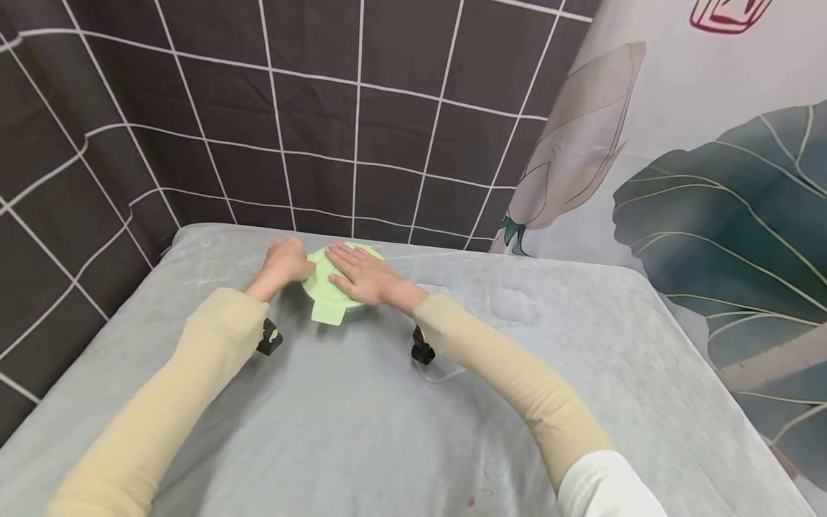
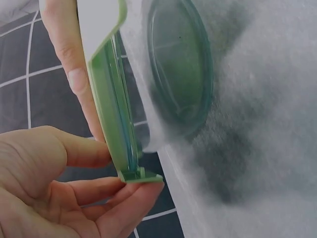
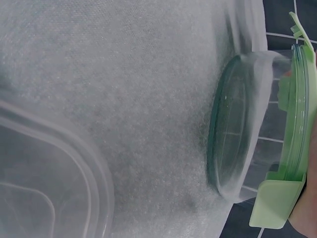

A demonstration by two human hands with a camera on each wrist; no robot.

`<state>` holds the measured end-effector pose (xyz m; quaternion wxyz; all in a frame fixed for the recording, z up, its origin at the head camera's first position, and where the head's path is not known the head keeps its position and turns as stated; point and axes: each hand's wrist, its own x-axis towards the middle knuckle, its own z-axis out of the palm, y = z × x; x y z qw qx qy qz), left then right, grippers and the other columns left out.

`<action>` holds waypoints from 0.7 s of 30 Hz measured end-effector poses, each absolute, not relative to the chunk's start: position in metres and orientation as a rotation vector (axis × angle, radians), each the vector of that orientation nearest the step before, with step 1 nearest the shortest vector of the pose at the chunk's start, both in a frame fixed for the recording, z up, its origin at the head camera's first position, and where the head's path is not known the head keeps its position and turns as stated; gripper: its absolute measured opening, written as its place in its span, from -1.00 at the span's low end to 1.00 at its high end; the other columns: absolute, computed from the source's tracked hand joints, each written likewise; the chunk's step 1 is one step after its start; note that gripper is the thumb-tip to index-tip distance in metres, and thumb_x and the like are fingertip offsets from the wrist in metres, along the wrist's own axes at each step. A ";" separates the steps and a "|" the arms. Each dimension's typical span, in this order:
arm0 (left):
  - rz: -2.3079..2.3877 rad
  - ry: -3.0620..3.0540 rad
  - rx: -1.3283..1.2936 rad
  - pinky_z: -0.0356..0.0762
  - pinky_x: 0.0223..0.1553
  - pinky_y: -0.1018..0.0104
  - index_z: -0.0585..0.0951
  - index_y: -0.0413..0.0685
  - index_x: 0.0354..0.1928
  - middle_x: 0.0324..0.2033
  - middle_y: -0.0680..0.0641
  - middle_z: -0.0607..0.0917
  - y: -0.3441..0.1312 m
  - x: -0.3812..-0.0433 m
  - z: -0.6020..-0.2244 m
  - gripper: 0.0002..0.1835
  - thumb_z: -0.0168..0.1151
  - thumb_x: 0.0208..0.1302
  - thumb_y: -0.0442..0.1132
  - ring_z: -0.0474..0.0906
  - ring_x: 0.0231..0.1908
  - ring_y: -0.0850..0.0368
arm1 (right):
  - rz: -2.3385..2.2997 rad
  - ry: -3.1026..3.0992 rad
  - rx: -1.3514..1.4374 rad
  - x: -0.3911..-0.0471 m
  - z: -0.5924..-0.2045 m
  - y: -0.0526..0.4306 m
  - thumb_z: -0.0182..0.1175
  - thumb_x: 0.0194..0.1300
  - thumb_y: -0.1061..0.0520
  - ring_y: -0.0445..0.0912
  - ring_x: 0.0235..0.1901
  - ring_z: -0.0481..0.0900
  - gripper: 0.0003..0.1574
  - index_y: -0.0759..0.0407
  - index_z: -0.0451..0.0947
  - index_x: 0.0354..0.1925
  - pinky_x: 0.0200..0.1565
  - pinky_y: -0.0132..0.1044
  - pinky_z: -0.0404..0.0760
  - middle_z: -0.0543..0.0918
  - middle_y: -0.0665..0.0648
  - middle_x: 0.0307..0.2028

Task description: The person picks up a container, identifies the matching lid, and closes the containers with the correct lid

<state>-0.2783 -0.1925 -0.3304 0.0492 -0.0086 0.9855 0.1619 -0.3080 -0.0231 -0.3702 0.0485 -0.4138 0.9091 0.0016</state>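
Observation:
A round clear glass food container with a light green snap-on lid stands near the far edge of the grey-covered table. My left hand is at the lid's left side. In the left wrist view its thumb presses the lid's rim, while the fingers curl under a side clip flap, pinching it. My right hand lies flat across the top of the lid, fingers straight. One front clip flap sticks outward toward me; in the right wrist view another flap also stands away from the glass.
A clear plastic container sits on the table below my right forearm, partly hidden by it. Farther right lies another clear, shallow piece. Dark gridded cloth hangs behind the table, with a leaf-patterned curtain on the right.

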 end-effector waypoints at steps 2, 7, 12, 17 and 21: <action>0.483 3.003 -0.041 0.32 -0.48 0.30 0.28 -0.05 -0.74 -0.74 -0.02 0.33 -0.190 -0.278 -0.330 -0.73 0.05 0.02 -0.25 0.35 -0.51 -0.01 | 0.009 2.774 -1.260 -0.309 -0.371 -0.023 -0.51 0.39 -0.25 -0.18 0.43 -0.31 -0.26 -0.03 -0.33 0.41 0.43 -0.28 -0.23 -0.23 -0.05 0.43; 0.448 2.983 -0.060 0.36 -0.39 0.26 0.36 -0.13 -0.64 -0.62 -0.10 0.40 -0.186 -0.279 -0.328 -0.90 0.02 -0.07 -0.32 0.37 -0.42 -0.05 | 0.017 2.776 -1.265 -0.310 -0.372 -0.024 -0.53 0.39 -0.25 -0.18 0.43 -0.32 -0.26 -0.04 -0.34 0.41 0.43 -0.27 -0.23 -0.23 -0.04 0.43; 0.428 2.973 -0.060 0.38 -0.36 0.23 0.39 -0.15 -0.60 -0.57 -0.13 0.44 -0.184 -0.279 -0.327 -0.92 0.03 -0.06 -0.32 0.38 -0.38 -0.07 | 0.007 2.781 -1.254 -0.310 -0.371 -0.024 -0.51 0.39 -0.24 -0.18 0.43 -0.30 -0.26 -0.03 -0.33 0.41 0.43 -0.27 -0.23 -0.22 -0.04 0.43; 0.415 2.960 -0.039 0.34 -0.40 0.28 0.40 -0.15 -0.59 -0.59 -0.11 0.43 -0.184 -0.278 -0.325 -0.94 0.02 -0.07 -0.33 0.38 -0.40 -0.05 | 0.012 2.780 -1.259 -0.309 -0.371 -0.023 -0.52 0.39 -0.25 -0.16 0.43 -0.28 -0.26 -0.03 -0.33 0.41 0.43 -0.26 -0.22 -0.21 -0.03 0.43; 0.410 2.946 -0.030 0.31 -0.45 0.33 0.41 -0.17 -0.57 -0.59 -0.11 0.43 -0.182 -0.278 -0.324 -0.95 0.02 -0.07 -0.33 0.37 -0.42 -0.03 | 0.016 2.774 -1.265 -0.310 -0.372 -0.023 -0.52 0.39 -0.25 -0.14 0.43 -0.27 -0.26 -0.02 -0.33 0.41 0.43 -0.25 -0.22 -0.21 -0.02 0.43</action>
